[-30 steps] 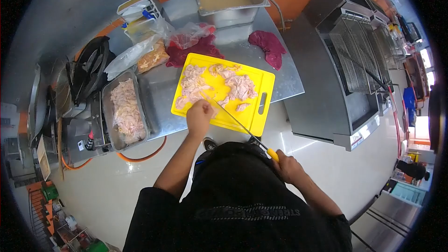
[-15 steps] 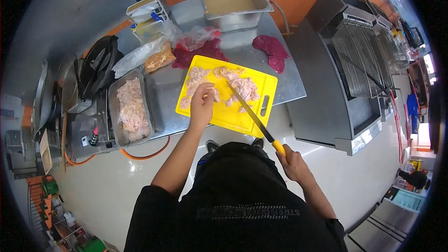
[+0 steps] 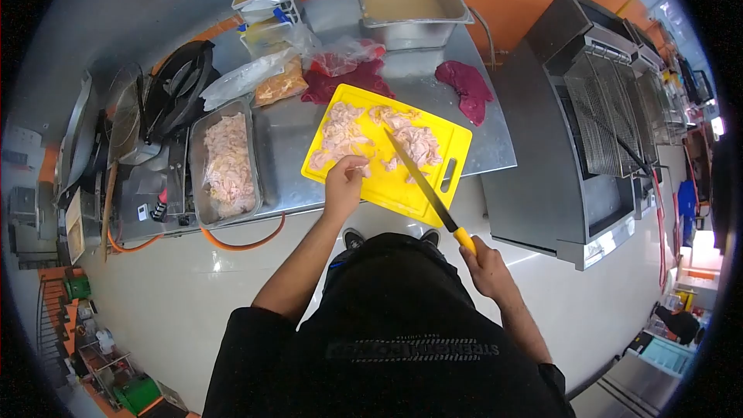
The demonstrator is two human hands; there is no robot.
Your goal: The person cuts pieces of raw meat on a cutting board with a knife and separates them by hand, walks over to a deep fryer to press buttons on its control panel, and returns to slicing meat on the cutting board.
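My right hand (image 3: 487, 269) is wrapped round the yellow handle of a long knife (image 3: 424, 184). Its blade slants up and left over a yellow cutting board (image 3: 402, 200), the tip beside a pile of pale raw chicken pieces (image 3: 418, 145). A second heap of chicken pieces (image 3: 338, 133) lies on the board's left side. Over the board's near left edge, my left hand (image 3: 345, 187) has its fingers pinched together on what looks like a small chicken piece (image 3: 364, 172). The palm is turned away, so part of the grip is hidden.
Left of the board stands a metal pan of raw chicken (image 3: 228, 162). Behind are a bag of orange food (image 3: 280, 87), dark red cloths (image 3: 467, 91) and a deep steel pan of cloudy liquid (image 3: 414, 1). Fryer baskets (image 3: 600, 112) are at right.
My left hand has drawn back toward the board's near edge, its fingers now pinched. The knife stays over the right pile. The whole view has shifted slightly.
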